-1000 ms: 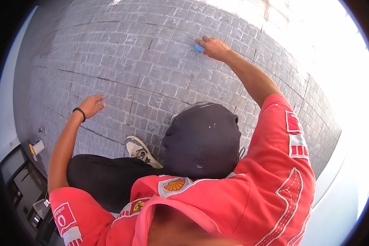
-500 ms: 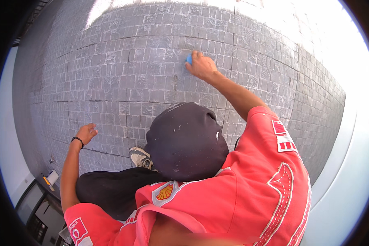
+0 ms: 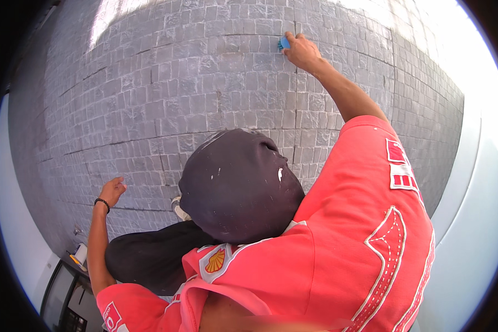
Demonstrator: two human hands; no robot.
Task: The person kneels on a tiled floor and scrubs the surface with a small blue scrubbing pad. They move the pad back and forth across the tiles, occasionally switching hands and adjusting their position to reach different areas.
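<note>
My right hand (image 3: 304, 51) is stretched far out over the grey stone-patterned paving, closed around a small blue scrub brush (image 3: 284, 43). Its bristles show at the left side of the fingers, against the paving; the rest lies under my hand. My left hand (image 3: 113, 191), with a dark beaded bracelet at the wrist, hangs at the left beside my bent leg. Nothing is in it, and its fingers are loosely bent and a little apart.
Textured grey paving (image 3: 188, 94) spreads ahead and to both sides, with bright sunlight at the far edge. A pale wall (image 3: 465, 221) runs along the right. At the lower left, a white and yellow object (image 3: 78, 257) stands near a dark-framed door or window (image 3: 58, 288). My dark-clad knee (image 3: 240, 188) fills the middle.
My right hand has moved farther out and to the right with the scrub brush, and my body leans the same way. The left hand has shifted slightly lower in view.
</note>
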